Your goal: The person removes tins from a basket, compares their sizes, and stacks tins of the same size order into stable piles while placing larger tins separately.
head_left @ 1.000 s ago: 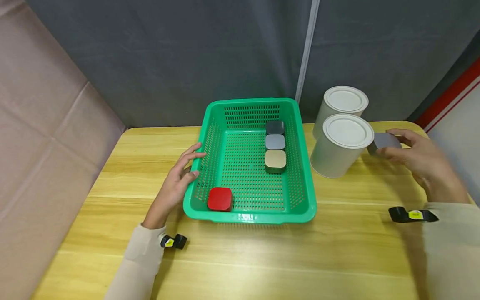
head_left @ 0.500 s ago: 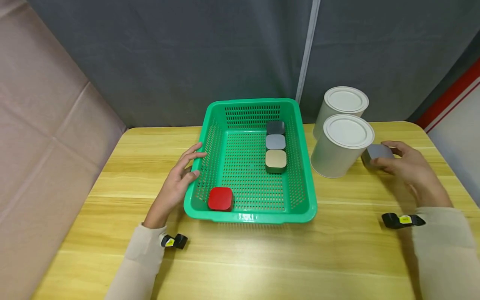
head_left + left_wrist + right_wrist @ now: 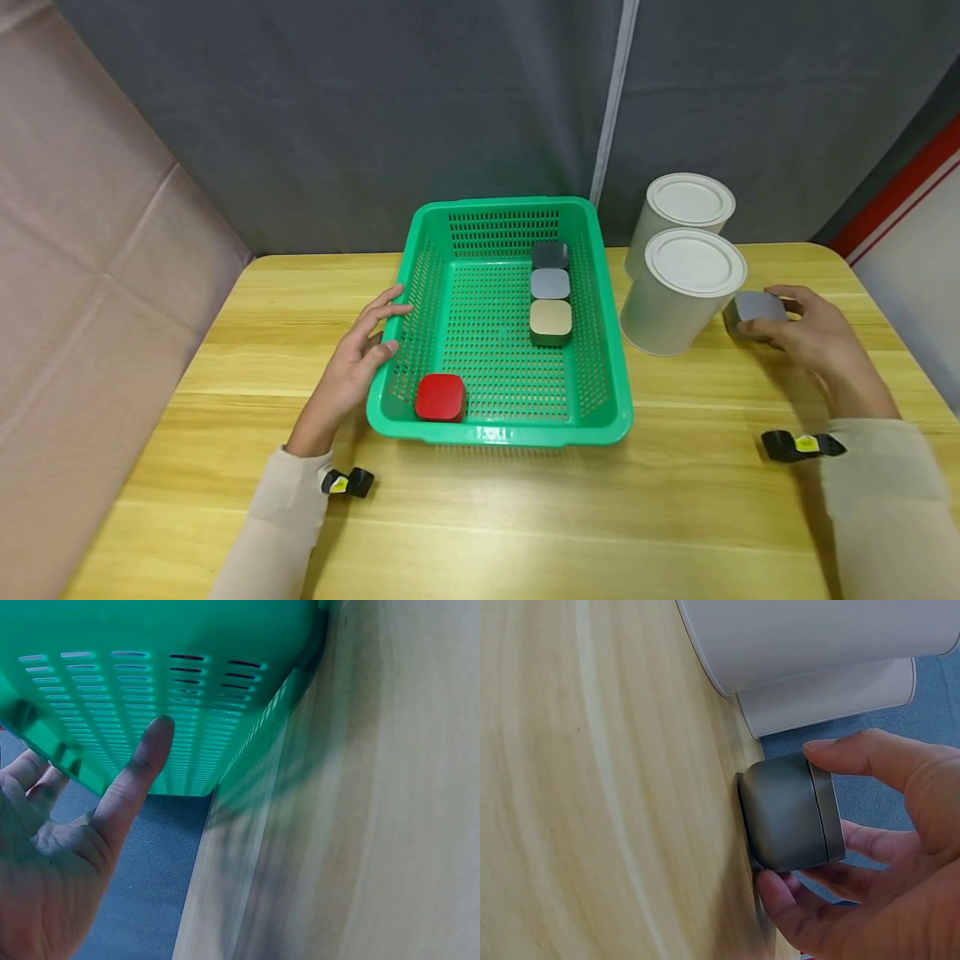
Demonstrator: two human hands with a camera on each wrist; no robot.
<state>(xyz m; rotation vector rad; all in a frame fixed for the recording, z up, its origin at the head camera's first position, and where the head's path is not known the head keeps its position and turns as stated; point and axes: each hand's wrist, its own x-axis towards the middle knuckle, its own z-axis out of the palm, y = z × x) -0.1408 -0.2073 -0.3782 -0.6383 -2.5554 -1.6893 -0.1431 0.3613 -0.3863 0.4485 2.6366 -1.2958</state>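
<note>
A small grey lidded box [image 3: 756,312] with rounded corners is at the right, beside the front can. My right hand [image 3: 825,337] holds it between thumb and fingers. In the right wrist view the grey box [image 3: 786,814] sits at the table surface, with fingertips on its lid edge and side. My left hand [image 3: 352,367] is at the left side of a green plastic basket [image 3: 498,436], fingers reaching to the rim. The left wrist view shows one straight digit against the slotted basket wall [image 3: 225,634]. Inside the basket lies a red box [image 3: 440,397] at near left.
Along the basket's right side stand a black box [image 3: 550,254], a grey-lidded box [image 3: 551,283] and a beige-lidded box [image 3: 551,319] in a row. Two pale lidded cans, the front can [image 3: 678,292] and the rear can [image 3: 690,198], stand between basket and right hand. A grey curtain [image 3: 337,125] hangs behind.
My right hand has drawn the grey box slightly left and toward me, nearer the front can, mostly in the first half second. The left hand and basket stay put.
</note>
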